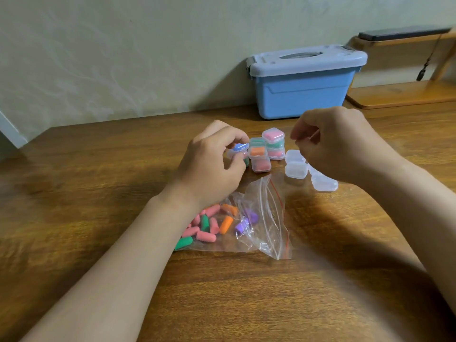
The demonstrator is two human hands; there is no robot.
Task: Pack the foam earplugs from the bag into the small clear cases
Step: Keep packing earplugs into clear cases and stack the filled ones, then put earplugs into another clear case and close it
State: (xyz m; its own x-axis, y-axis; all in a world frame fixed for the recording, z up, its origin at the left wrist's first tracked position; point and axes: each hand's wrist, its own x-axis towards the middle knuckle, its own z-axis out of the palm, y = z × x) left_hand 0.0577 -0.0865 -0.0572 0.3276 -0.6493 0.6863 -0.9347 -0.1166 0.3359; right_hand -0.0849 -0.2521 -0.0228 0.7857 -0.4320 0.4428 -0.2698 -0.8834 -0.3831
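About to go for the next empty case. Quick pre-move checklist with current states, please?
1. Left hand grip on the blue-filled case: ok, fingers pinch it.
2. Its lid fully closed: cannot tell.
3. Right hand free: cannot tell, fingers curled and blurred.
4. Empty cases available near the right hand: ok.
5. Earplugs left in the bag: ok.
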